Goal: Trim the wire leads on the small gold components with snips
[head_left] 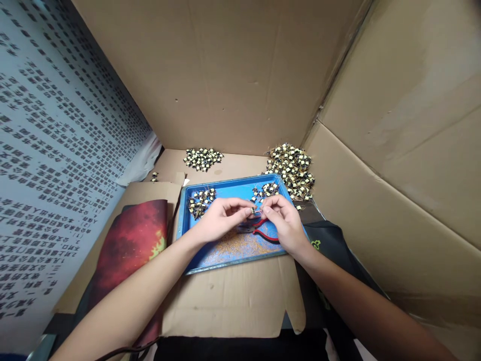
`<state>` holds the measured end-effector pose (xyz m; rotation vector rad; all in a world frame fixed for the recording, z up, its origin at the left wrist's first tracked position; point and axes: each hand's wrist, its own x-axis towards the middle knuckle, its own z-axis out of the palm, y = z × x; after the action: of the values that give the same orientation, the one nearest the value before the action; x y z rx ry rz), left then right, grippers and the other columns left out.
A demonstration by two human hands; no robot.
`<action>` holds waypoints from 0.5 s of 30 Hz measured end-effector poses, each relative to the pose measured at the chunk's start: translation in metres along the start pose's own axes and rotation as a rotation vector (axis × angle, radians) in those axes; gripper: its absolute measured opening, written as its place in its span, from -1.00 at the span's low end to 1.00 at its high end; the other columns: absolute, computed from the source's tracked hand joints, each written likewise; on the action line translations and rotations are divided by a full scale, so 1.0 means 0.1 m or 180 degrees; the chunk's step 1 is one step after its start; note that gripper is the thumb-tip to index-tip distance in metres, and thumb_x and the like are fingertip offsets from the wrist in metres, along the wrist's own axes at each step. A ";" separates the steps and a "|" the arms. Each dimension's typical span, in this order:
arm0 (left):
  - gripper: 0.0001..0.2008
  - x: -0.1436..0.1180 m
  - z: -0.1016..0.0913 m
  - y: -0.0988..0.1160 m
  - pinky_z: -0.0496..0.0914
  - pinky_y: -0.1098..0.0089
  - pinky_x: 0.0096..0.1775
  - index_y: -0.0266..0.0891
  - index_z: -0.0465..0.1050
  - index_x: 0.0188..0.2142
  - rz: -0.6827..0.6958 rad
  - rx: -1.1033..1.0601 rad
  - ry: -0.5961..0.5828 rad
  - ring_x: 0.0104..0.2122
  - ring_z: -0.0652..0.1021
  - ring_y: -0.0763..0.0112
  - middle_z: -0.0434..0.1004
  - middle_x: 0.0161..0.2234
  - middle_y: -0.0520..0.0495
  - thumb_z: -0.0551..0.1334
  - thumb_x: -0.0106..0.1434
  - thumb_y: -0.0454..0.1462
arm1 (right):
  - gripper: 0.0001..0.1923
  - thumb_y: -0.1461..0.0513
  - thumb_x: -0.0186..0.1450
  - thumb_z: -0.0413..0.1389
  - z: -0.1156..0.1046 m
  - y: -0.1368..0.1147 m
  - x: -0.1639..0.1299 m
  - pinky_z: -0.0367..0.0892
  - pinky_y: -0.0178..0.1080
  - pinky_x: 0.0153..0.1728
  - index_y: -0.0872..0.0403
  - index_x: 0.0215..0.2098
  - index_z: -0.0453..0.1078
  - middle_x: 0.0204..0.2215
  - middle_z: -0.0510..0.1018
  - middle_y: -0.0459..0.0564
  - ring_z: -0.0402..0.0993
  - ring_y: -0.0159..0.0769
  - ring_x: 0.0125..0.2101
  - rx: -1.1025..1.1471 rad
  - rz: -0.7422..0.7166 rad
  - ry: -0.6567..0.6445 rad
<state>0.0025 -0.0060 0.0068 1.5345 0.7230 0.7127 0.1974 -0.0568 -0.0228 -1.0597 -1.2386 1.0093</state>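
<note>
Meeting over the middle of a blue tray, the two hands pinch one small part between their fingertips. The left hand comes in from the near left with thumb and forefinger narrowed onto the part; the right hand comes in from the near right, its fingers likewise closed narrow on the same piece. The part is too small to make out in detail.

Just under the hands, lying in the tray, is a pair of red-handled pliers, partly hidden by the right hand. The near half of the tray is strewn with fine brown wire scraps. Two small heaps of black-and-cream parts sit in the far half: one at the far left corner and one at the far right, just beyond the fingertips.

Beyond the tray, on the cardboard floor of the work space, lie a small pile of the same parts to the far left and a larger, wiry pile to the far right, touching the tray's corner. Cardboard walls close in the back and right. A red mat lies left of the tray, a black mat right of it, and a printed sheet covers the left side.
</note>
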 end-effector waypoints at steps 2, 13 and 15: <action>-0.67 0.00 0.00 0.00 0.48 0.41 -0.28 -0.33 0.64 -0.11 -0.0016 0.0030 0.0009 -0.34 0.60 0.38 0.69 -0.28 -0.15 0.36 0.34 -0.09 | -0.80 0.07 0.35 0.21 0.00 -0.01 -0.01 0.43 -0.22 -0.29 0.00 -0.18 0.41 -0.34 0.51 -0.08 0.47 -0.29 -0.36 -0.0036 -0.0052 -0.0050; -0.67 0.01 -0.03 -0.01 0.44 0.47 -0.35 -0.33 0.61 -0.10 -0.0097 -0.0097 0.0103 -0.41 0.56 0.47 0.67 -0.31 -0.11 0.39 0.31 -0.10 | -0.95 0.21 0.35 0.23 -0.04 -0.07 0.00 0.45 -0.20 -0.30 0.01 -0.28 0.54 -0.34 0.59 -0.05 0.51 -0.26 -0.34 -0.0939 -0.0460 -0.0095; -0.68 0.01 -0.03 -0.01 0.44 0.47 -0.35 -0.33 0.61 -0.12 -0.0093 -0.0083 0.0136 -0.42 0.55 0.47 0.67 -0.31 -0.11 0.40 0.30 -0.10 | -0.95 0.24 0.35 0.22 -0.05 -0.09 0.00 0.44 -0.19 -0.29 0.00 -0.29 0.53 -0.35 0.59 -0.06 0.52 -0.25 -0.33 -0.1089 -0.0609 -0.0123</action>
<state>0.0007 -0.0028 0.0058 1.4862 0.7639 0.7321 0.2029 -0.0590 -0.0146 -1.1586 -1.5497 0.6881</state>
